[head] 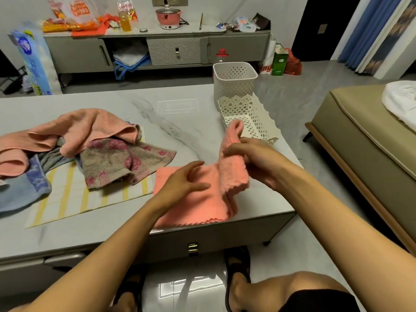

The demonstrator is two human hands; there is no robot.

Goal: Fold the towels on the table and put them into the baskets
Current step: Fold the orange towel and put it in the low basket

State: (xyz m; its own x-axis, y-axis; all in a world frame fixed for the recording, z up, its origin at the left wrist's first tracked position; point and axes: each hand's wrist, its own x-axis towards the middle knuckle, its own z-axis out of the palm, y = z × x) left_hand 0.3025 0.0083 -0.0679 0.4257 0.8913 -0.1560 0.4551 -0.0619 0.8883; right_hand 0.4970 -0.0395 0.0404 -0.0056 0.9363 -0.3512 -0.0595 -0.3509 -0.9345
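Near the desk [175, 113] front edge, a small towel [193, 203] under both hands. Left of that towel, a heap of towels [90, 149]. Behind it to the right, a low basket [252, 118]; directly behind that basket and touching it, a tall basket [234, 79].

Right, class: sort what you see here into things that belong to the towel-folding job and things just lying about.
Belongs to the job:
salmon towel, held by the right hand, left hand on it
towel pile
tall basket
low basket

Just lying about:
pink cooker
green bag
orange drink bottle
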